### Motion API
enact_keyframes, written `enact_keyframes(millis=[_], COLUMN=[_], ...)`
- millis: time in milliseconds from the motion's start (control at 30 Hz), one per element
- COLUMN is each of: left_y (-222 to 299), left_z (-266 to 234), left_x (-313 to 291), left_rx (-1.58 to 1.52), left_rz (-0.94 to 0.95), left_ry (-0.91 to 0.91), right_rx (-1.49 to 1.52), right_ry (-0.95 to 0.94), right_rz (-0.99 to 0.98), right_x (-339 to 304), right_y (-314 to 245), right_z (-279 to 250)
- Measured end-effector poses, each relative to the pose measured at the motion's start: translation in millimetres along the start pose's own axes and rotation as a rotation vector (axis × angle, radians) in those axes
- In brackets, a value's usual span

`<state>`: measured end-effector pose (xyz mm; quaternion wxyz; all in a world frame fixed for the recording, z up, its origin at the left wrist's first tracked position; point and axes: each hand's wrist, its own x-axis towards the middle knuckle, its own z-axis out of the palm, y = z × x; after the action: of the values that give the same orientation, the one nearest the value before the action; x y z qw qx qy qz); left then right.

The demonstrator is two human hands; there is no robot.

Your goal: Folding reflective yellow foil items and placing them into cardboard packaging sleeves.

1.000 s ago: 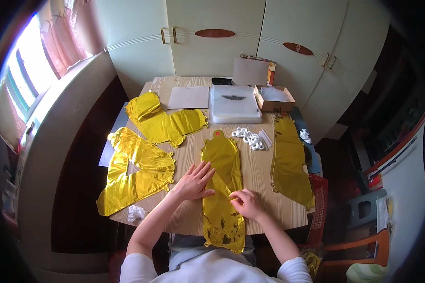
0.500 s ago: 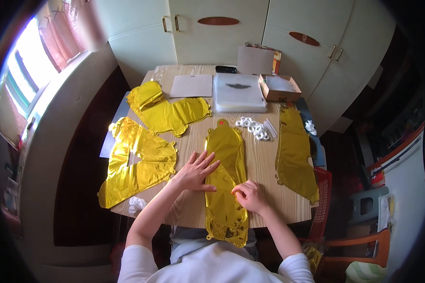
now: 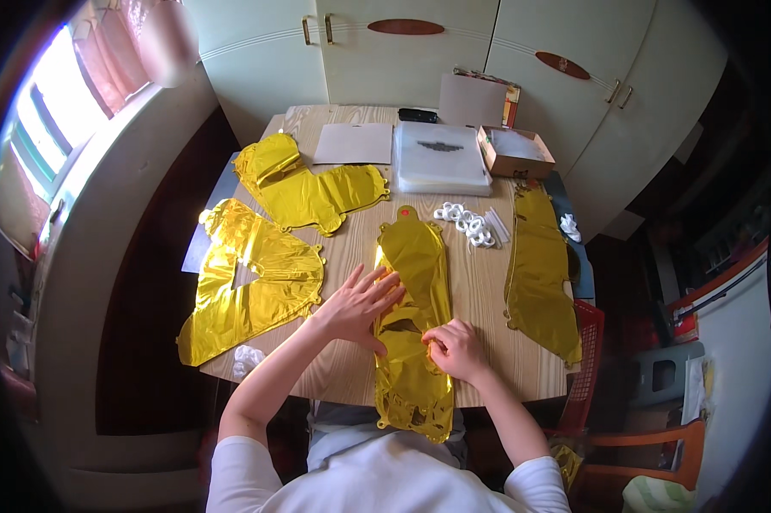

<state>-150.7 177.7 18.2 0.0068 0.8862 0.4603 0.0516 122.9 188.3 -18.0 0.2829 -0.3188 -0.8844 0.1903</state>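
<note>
A long, flat gold foil balloon [image 3: 414,256] lies lengthwise in front of me, a tab with a red spot at its far end. Its near end, crumpled, reaches past the table's front edge. My left hand [image 3: 360,306] rests with fingers spread on the balloon's left side. At the right side, my right hand [image 3: 458,350] is closed, thumb and fingertips pinching the foil. Between the two hands the foil is buckled into a dark crease. Whether anything small is also in the right fingers is hidden.
More flat gold foil balloons lie at the left [image 3: 266,286], back left [image 3: 317,197] and right [image 3: 539,274]. White ribbon rolls [image 3: 471,224] sit near clear tubes [image 3: 498,226]. Behind are a stack of clear plastic bags [image 3: 441,171], a small carton [image 3: 516,154] and a grey sheet [image 3: 353,144].
The foil between my hands has gone from fairly smooth to buckled and creased. Both hands stay close to the same spots. The whole view has shifted slightly.
</note>
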Motion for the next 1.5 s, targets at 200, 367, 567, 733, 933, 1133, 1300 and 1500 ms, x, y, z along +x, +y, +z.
enact_keyframes(millis=[200,367,567,733,933,1133,1300,1500], left_y=[7.3,14.0,19.5,21.3,0.4,-3.3,1.0,4.1], left_z=[-0.1,6.2,6.4,1.5,19.9,17.9,19.2,15.6], left_x=[-12.9,-25.1,-26.4,-23.6,-21.9,-19.2,-20.3,-18.8], left_rx=[-0.116,-0.096,-0.059,-0.033,-0.147,-0.051,-0.055,-0.018], left_rz=[0.016,-0.018,-0.042,-0.048,-0.098,-0.074,-0.049,-0.048], left_ry=[0.001,-0.038,-0.125,-0.175,0.018,-0.019,-0.015,-0.04], right_rx=[-0.027,-0.024,-0.034,-0.026,-0.011,0.006,0.022,0.023], right_ry=[0.005,-0.002,-0.007,-0.021,-0.037,-0.038,-0.047,-0.042], right_rz=[-0.012,-0.005,-0.001,0.0,-0.004,0.007,0.009,-0.001], right_x=[-0.3,-0.1,-0.8,-0.6,-0.8,-1.4,-2.1,-2.2], right_y=[-0.4,-0.8,-0.5,0.7,0.7,1.6,2.7,1.2], right_z=[0.6,1.5,1.8,0.9,-0.2,0.1,0.8,-0.6])
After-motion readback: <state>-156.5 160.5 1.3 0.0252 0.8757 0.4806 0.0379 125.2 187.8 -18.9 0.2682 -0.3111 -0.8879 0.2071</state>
